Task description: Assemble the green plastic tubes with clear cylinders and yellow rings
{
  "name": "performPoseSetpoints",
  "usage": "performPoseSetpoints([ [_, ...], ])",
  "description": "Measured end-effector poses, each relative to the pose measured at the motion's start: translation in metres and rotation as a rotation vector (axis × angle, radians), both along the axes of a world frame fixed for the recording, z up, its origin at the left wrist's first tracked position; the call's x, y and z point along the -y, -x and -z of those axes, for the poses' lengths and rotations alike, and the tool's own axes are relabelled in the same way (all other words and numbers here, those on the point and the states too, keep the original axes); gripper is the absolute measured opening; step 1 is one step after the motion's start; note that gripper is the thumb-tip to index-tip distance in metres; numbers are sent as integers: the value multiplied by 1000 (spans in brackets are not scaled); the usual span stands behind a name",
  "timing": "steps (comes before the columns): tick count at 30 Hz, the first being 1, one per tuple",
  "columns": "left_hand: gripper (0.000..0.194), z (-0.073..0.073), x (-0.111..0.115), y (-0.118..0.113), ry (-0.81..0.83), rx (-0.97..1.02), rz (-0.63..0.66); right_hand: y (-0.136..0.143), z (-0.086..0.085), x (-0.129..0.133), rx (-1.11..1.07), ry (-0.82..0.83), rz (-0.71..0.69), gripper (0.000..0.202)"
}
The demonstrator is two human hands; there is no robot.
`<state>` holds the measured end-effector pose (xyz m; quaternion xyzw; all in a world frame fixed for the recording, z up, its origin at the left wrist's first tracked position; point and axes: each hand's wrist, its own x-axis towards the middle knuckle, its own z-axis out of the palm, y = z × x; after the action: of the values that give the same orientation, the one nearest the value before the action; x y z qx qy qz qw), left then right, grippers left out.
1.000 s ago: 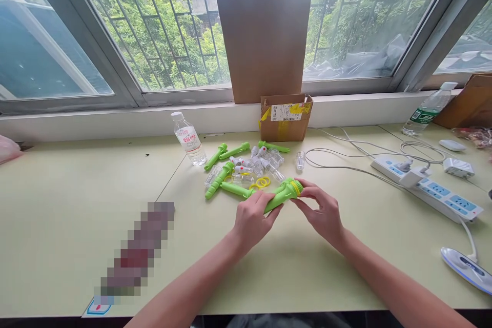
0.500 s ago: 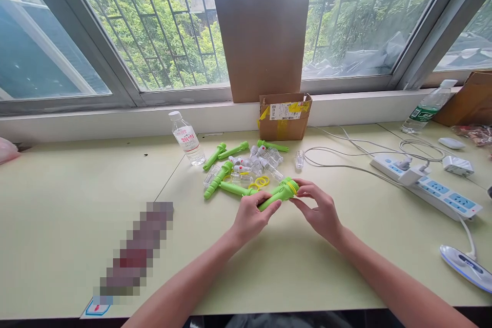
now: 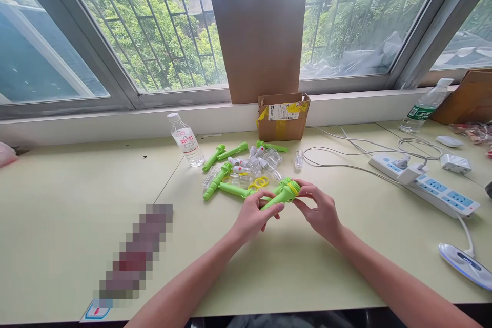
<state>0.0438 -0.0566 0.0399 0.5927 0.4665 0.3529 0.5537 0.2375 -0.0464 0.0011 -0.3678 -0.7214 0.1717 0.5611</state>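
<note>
My left hand point(image 3: 255, 212) is wrapped round a green plastic tube point(image 3: 282, 196) with a threaded end, tilted up to the right. Around that end sits a yellow ring point(image 3: 294, 187). The fingertips of my right hand point(image 3: 317, 207) pinch at the ring and the tube's rim; their exact contact is partly hidden. Just behind the held tube another green threaded end shows. Beyond my hands lie several more green tubes point(image 3: 218, 182), loose yellow rings point(image 3: 261, 182), clear ribbed plastic caps point(image 3: 271, 169) and small white parts with red dots point(image 3: 241, 169).
A water bottle point(image 3: 186, 141) stands left of the pile, and a cardboard box point(image 3: 282, 125) behind it. One clear cap point(image 3: 299, 160) lies apart. On the right are a power strip point(image 3: 426, 184), cables, a charger point(image 3: 455, 163) and another bottle point(image 3: 425, 107). A blurred-out patch covers something at left.
Both hands stay nearly in place. The left hand's grip has shifted slightly, with more fingers showing beneath the tube. The view has moved a little.
</note>
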Motion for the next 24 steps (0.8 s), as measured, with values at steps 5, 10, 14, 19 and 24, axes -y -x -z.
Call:
performPoseSetpoints([
  [5,35,-2,2,-1,-19,-1,-34,-1,1,0,-4,-35,3,16],
  [10,33,1,3,-1,-63,-24,-47,1,-2,1,-4,-10,-11,20],
  [14,33,3,2,-2,-93,-50,-23,3,-3,1,21,27,-14,22],
  [19,34,3,1,-2,-114,-53,10,1,0,1,14,-7,3,17],
  [24,31,1,1,-1,-114,-40,8,0,2,0,4,-29,11,17],
])
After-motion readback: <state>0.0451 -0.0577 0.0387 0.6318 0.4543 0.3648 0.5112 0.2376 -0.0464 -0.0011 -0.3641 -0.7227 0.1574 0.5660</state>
